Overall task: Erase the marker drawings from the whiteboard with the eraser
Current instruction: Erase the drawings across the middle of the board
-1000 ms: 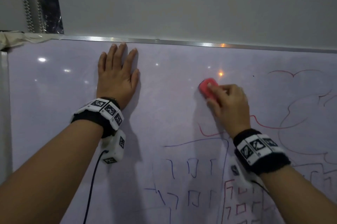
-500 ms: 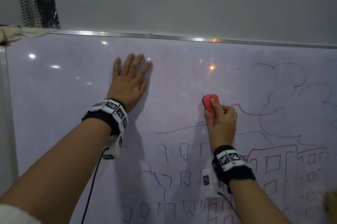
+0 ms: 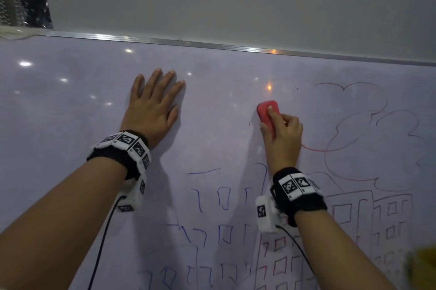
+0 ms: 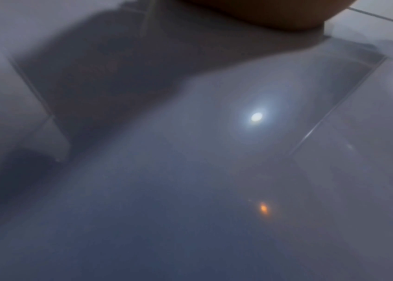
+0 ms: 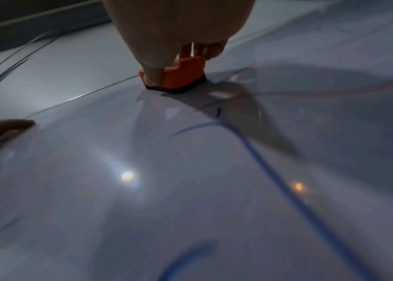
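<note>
From the head camera, the left hand point(image 3: 153, 110) lies flat on the whiteboard point(image 3: 70, 124), fingers straight and slightly spread, while the right hand point(image 3: 282, 138) pinches a red eraser point(image 3: 267, 112) against the board, forefinger along its back; the eraser's lower half is hidden under the fingers. Red cloud outlines point(image 3: 354, 124) lie to its right, blue and red building sketches point(image 3: 236, 230) below, cut off at the bottom edge; no writing is readable, and a yellow blur point(image 3: 424, 263) sits at the lower right. The left wrist view shows only blurred glossy board with light reflections and a sliver of skin point(image 4: 275, 13); the fingers cannot be judged there. The right wrist view shows the fingertips point(image 5: 153, 76) gripping the orange-red eraser point(image 5: 181, 74), its dark felt underside on the board, above a blue line point(image 5: 275, 171)
</note>
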Motion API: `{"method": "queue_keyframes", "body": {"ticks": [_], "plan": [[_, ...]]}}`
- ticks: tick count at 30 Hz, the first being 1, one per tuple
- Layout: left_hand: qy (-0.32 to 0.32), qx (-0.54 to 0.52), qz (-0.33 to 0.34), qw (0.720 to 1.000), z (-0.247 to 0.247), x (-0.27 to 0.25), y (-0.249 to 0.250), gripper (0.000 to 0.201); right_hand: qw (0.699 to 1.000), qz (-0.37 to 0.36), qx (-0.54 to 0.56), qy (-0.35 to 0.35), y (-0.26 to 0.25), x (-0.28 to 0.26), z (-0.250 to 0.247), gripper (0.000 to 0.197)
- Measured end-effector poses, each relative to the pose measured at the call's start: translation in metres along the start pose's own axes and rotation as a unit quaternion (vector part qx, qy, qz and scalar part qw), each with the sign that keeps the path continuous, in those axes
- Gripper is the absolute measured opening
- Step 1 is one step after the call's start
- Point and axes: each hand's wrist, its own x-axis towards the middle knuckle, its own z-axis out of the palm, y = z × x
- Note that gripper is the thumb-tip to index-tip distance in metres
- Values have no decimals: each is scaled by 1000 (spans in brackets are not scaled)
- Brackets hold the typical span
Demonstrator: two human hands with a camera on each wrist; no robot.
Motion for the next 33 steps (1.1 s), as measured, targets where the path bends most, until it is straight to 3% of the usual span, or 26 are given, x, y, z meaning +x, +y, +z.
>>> {"method": "queue_keyframes", "body": {"ticks": [3,6,8,10,12,14,17,19,21,25,27,30,33], "plan": [[-3,-1,-3,1000,-2,1,0,54,991,-121,5,-50,-9,-36,3,42],[-5,2,-5,1000,0,0,0,53,964,-241,-23,-109,15,-51,-14,41],[-1,7,-7,1000,1,0,1,53,974,-207,-43,-81,33,-26,-23,37],[3,7,-7,1000,0,0,1,53,993,-104,-50,-37,42,3,-25,34],[3,4,-8,1000,-1,-1,2,53,998,-45,-52,-12,34,4,-20,33],[-1,7,-8,1000,-1,0,2,53,995,-77,-51,-21,25,-24,-17,41],[1,9,-9,1000,0,0,1,53,973,-206,-48,-94,29,-77,-31,56],[9,9,-10,1000,0,0,1,53,954,-261,-51,-140,41,-76,-42,62],[12,7,-10,1000,-1,0,1,53,963,-218,-52,-150,47,-54,-46,59],[11,9,-14,1000,0,-1,2,53,992,-96,-45,-68,42,-35,-37,44],[9,10,-15,1000,-1,-1,3,53,994,-89,-36,-61,39,-62,-34,48],[7,11,-15,1000,-1,-1,2,53,982,-138,-28,-123,43,-105,-41,63],[8,16,-15,1000,-2,-1,2,53,976,-158,-21,-146,48,-86,-49,46]]}}
